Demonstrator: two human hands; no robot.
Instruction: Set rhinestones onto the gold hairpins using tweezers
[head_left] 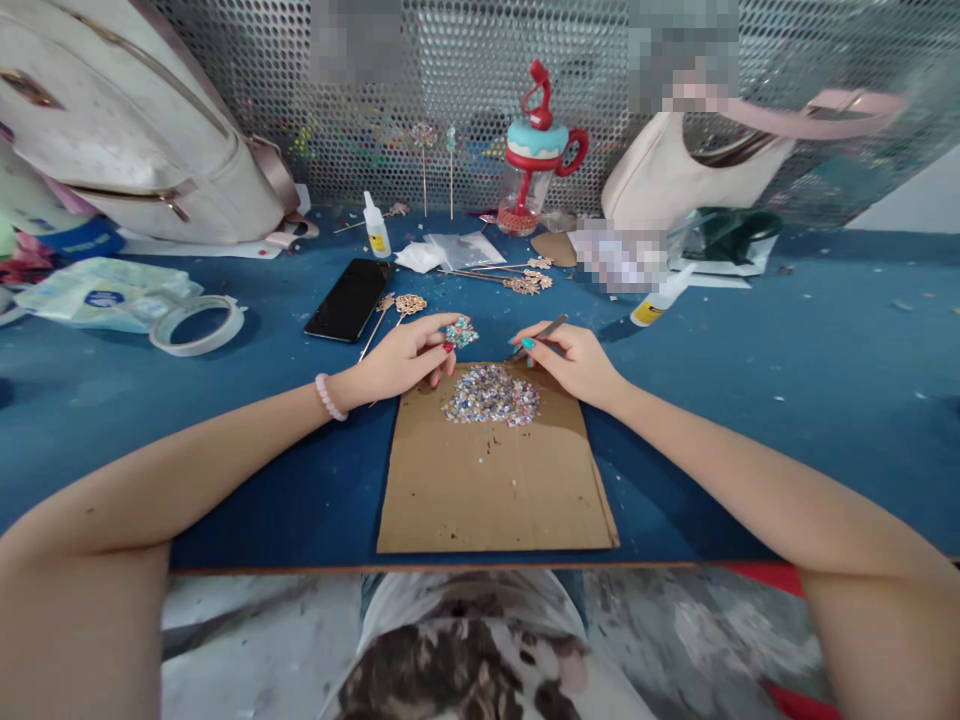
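Note:
My left hand point(409, 355) is closed on a hair stick, pinching its jewelled head point(461, 333) above the far edge of a cardboard sheet point(495, 490). Turquoise and other glittering stones cover that head; most of the stick lies hidden behind the hand. In my right hand point(574, 362) is a pair of dark metal tweezers point(553, 328), tips pointing down towards the cardboard. Whether the tips grip a stone is too small to tell. Between the hands, a pile of small multicoloured rhinestones point(491, 395) lies on the cardboard, with a few loose bits nearer me.
Beyond my hands lie a black phone point(349, 300), gold hair sticks point(525, 283) and a plastic bag point(465, 250). Glue bottles point(376, 228) stand or lean left and right. A tape roll point(196, 326) sits left; a cup point(527, 180) and bags line the mesh wall.

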